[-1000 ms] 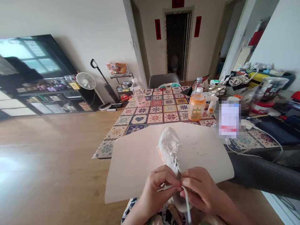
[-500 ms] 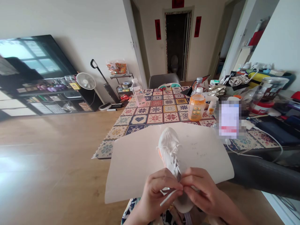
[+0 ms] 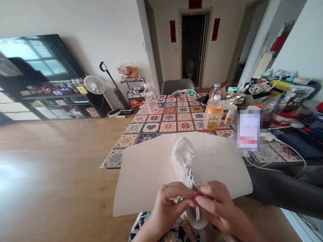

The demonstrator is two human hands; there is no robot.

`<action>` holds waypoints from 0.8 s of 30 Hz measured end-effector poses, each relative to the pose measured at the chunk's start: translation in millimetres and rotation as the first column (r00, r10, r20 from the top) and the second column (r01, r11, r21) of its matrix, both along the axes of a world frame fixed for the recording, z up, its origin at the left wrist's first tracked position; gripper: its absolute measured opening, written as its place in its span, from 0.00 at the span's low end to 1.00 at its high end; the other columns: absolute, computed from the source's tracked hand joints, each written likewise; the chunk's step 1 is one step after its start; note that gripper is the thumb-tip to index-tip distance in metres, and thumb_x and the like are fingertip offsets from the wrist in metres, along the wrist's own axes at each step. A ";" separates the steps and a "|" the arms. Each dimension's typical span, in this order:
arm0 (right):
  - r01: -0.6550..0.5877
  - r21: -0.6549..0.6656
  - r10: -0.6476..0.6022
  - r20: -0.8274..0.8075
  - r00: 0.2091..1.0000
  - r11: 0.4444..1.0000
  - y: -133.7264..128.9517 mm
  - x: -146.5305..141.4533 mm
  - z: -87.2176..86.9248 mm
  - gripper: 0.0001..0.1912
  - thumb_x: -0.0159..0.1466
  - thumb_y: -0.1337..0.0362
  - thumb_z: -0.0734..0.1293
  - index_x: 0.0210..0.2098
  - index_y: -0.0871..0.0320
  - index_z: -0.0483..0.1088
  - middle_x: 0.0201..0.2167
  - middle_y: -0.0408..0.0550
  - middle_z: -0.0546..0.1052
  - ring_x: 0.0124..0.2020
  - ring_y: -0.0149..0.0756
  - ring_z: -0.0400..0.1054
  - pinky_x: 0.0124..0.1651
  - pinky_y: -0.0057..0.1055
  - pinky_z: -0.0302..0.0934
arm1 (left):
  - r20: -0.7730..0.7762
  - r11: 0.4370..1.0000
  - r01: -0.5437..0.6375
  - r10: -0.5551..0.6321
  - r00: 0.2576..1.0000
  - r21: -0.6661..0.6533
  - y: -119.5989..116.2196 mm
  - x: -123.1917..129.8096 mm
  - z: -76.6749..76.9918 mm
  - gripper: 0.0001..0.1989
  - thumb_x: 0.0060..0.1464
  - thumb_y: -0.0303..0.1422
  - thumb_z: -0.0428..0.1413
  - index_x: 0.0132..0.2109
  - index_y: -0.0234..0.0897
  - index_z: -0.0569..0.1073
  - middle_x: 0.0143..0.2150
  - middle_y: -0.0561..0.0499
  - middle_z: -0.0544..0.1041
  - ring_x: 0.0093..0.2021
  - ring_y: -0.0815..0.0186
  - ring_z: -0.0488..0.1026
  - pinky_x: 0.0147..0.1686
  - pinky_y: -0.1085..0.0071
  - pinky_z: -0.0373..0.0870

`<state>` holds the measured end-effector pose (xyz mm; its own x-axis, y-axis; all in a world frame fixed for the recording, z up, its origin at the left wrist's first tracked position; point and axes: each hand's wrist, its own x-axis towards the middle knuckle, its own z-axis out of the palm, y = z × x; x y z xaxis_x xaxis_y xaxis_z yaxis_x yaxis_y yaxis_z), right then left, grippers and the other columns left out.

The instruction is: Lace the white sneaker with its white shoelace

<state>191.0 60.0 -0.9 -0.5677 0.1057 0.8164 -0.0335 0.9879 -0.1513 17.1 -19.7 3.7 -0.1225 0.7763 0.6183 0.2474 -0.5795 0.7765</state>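
Since the frame half a second before, the loose lace end has swung from pointing down and left to lying almost level, and a loop of lace now hangs under the hands. The left hand (image 3: pixel 171 208) and the right hand (image 3: pixel 217 205) are close together and almost touching over a white sneaker (image 3: pixel 183 158). Fingers (image 3: pixel 191 201) of both hands are closed together on the white lace (image 3: pixel 180 198), pinching it near the lower eyelets. The loop (image 3: pixel 197 213) falls just beside the right hand's fingers.

The sneaker is held in front of the person's floral clothing (image 3: pixel 141 223), and its upper part lies against a large pale sheet of paper (image 3: pixel 146 174). Its far end points away from the person, and the rest of the lacing is visible above the hands.

Beyond the sheet stands the bench (image 3: pixel 169 114), covered with a patterned cloth. On it are an orange plastic bottle (image 3: pixel 213 116) and a clear plastic bottle (image 3: pixel 150 99). Something to the right of the orange bottle is blurred too much to name. A wooden floor (image 3: pixel 63 161) lies on the left.
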 end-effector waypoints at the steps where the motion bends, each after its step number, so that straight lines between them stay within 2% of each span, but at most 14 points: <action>1: -0.005 0.011 0.005 0.001 1.000 1.000 -0.1 0.7 0.2 0.12 0.77 0.67 0.54 0.47 0.57 0.68 0.31 0.48 0.79 0.24 0.34 0.66 0.29 0.32 0.58 | 0.003 1.000 0.006 -0.006 1.000 -0.009 0.5 -0.2 -0.4 0.12 0.57 0.41 0.65 0.35 0.36 0.86 0.24 0.44 0.84 0.24 0.66 0.80 0.28 0.76 0.75; 3: -0.038 -0.040 0.039 0.012 0.999 0.998 -0.7 2.6 -0.9 0.13 0.77 0.67 0.54 0.47 0.58 0.70 0.32 0.49 0.78 0.26 0.35 0.67 0.32 0.32 0.60 | 0.005 1.000 0.008 -0.008 1.000 -0.029 1.2 -1.2 -2.4 0.13 0.57 0.42 0.64 0.35 0.37 0.86 0.24 0.44 0.84 0.24 0.65 0.80 0.28 0.75 0.75; 5: -0.105 -0.195 0.105 -0.013 0.994 0.975 -1.0 4.2 -3.9 0.11 0.76 0.66 0.57 0.46 0.56 0.71 0.35 0.49 0.76 0.31 0.36 0.68 0.35 0.33 0.63 | 0.043 0.997 -0.010 0.013 0.999 -0.072 1.7 -3.5 -5.7 0.13 0.56 0.42 0.65 0.32 0.37 0.86 0.23 0.46 0.84 0.23 0.65 0.78 0.27 0.75 0.74; 7: -0.185 -0.403 0.152 -0.112 0.982 0.896 0.4 4.5 -8.4 0.09 0.75 0.63 0.60 0.43 0.52 0.72 0.38 0.49 0.75 0.39 0.39 0.70 0.41 0.35 0.66 | 0.174 0.989 -0.045 0.070 0.982 -0.144 2.6 -7.7 -9.3 0.13 0.55 0.42 0.67 0.30 0.37 0.85 0.23 0.47 0.84 0.24 0.66 0.78 0.28 0.74 0.74; 9: -0.281 -0.582 0.144 -0.270 0.952 0.763 4.1 3.3 -13.1 0.08 0.74 0.58 0.63 0.38 0.49 0.70 0.38 0.48 0.76 0.47 0.44 0.70 0.48 0.40 0.66 | 0.412 0.979 -0.051 0.130 0.902 -0.199 4.6 -13.7 -12.0 0.13 0.52 0.42 0.69 0.28 0.37 0.83 0.26 0.48 0.84 0.29 0.65 0.80 0.34 0.74 0.76; 11: -0.400 -0.697 0.113 -0.420 0.900 0.595 10.4 1.7 -17.1 0.12 0.71 0.51 0.65 0.34 0.49 0.66 0.31 0.45 0.76 0.46 0.46 0.71 0.51 0.44 0.66 | 0.652 0.978 -0.014 0.149 0.743 -0.207 7.6 -21.4 -12.9 0.14 0.48 0.42 0.71 0.27 0.37 0.80 0.26 0.50 0.84 0.33 0.65 0.81 0.40 0.72 0.77; 13: -0.498 -0.760 0.105 -0.504 0.857 0.419 18.8 1.7 -19.9 0.18 0.68 0.46 0.66 0.30 0.49 0.61 0.19 0.38 0.68 0.29 0.42 0.72 0.45 0.43 0.68 | 0.781 0.983 0.018 0.136 0.610 -0.185 10.4 -30.5 -12.1 0.17 0.44 0.43 0.73 0.27 0.38 0.76 0.21 0.56 0.79 0.27 0.69 0.78 0.40 0.72 0.77; 14: -0.520 -0.781 0.120 -0.513 0.850 0.345 23.8 2.7 -21.2 0.21 0.68 0.44 0.66 0.29 0.50 0.59 0.14 0.35 0.61 0.19 0.37 0.65 0.38 0.40 0.69 | 0.806 0.983 0.029 0.132 0.577 -0.182 11.4 -35.7 -11.3 0.19 0.44 0.44 0.73 0.28 0.38 0.74 0.18 0.60 0.74 0.21 0.73 0.73 0.36 0.74 0.77; 15: -0.524 -0.801 0.144 -0.505 0.851 0.288 29.0 4.6 -22.7 0.23 0.67 0.42 0.65 0.28 0.50 0.56 0.12 0.31 0.54 0.13 0.32 0.56 0.29 0.36 0.66 | 0.802 0.981 0.031 0.137 0.581 -0.189 11.9 -41.1 -10.4 0.20 0.46 0.45 0.72 0.29 0.38 0.72 0.16 0.64 0.68 0.16 0.77 0.64 0.31 0.77 0.74; 16: -0.520 -0.816 0.169 -0.492 0.854 0.253 34.5 7.2 -24.5 0.25 0.67 0.40 0.63 0.26 0.50 0.54 0.12 0.30 0.49 0.10 0.29 0.46 0.22 0.32 0.61 | 0.779 0.979 0.027 0.146 0.610 -0.204 12.0 -46.6 -9.6 0.20 0.48 0.47 0.70 0.31 0.39 0.71 0.15 0.66 0.62 0.13 0.79 0.55 0.25 0.80 0.69; 17: -0.513 -0.824 0.198 -0.476 0.857 0.240 40.0 10.4 -26.8 0.27 0.67 0.39 0.62 0.25 0.50 0.51 0.12 0.29 0.45 0.10 0.28 0.40 0.17 0.29 0.54 | 0.748 0.974 0.022 0.157 0.645 -0.224 11.7 -52.2 -9.0 0.20 0.50 0.48 0.68 0.31 0.39 0.69 0.15 0.68 0.58 0.13 0.79 0.48 0.20 0.83 0.62; 19: -0.494 -0.835 0.259 -0.434 0.863 0.244 49.8 17.9 -32.1 0.29 0.65 0.36 0.61 0.23 0.51 0.49 0.13 0.28 0.43 0.11 0.27 0.35 0.15 0.26 0.45 | 0.662 0.961 0.012 0.180 0.727 -0.275 10.2 -62.6 -8.4 0.21 0.53 0.49 0.66 0.31 0.40 0.67 0.16 0.68 0.53 0.15 0.77 0.41 0.17 0.83 0.51; 21: -0.472 -0.843 0.341 -0.378 0.861 0.258 56.1 24.7 -36.6 0.31 0.62 0.35 0.63 0.22 0.51 0.49 0.12 0.28 0.44 0.10 0.26 0.36 0.15 0.26 0.43 | 0.577 0.943 0.028 0.178 0.797 -0.331 8.1 -70.4 -8.8 0.22 0.53 0.49 0.65 0.29 0.39 0.67 0.15 0.67 0.53 0.15 0.77 0.43 0.17 0.82 0.48; 24: -0.406 -0.864 0.470 -0.237 0.850 0.297 57.7 28.9 -35.3 0.32 0.62 0.34 0.64 0.19 0.52 0.53 0.12 0.32 0.52 0.11 0.26 0.43 0.16 0.26 0.44 | 0.449 0.894 0.114 0.104 0.888 -0.433 5.5 -74.7 -10.2 0.23 0.48 0.50 0.68 0.27 0.35 0.73 0.13 0.64 0.59 0.15 0.77 0.50 0.18 0.79 0.47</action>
<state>219.8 117.7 -36.2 -0.7997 0.4431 0.4052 -0.3784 0.1520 -0.9131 -57.6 -14.2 -6.5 -0.2964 0.9506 0.0922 -0.1931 -0.1542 0.9690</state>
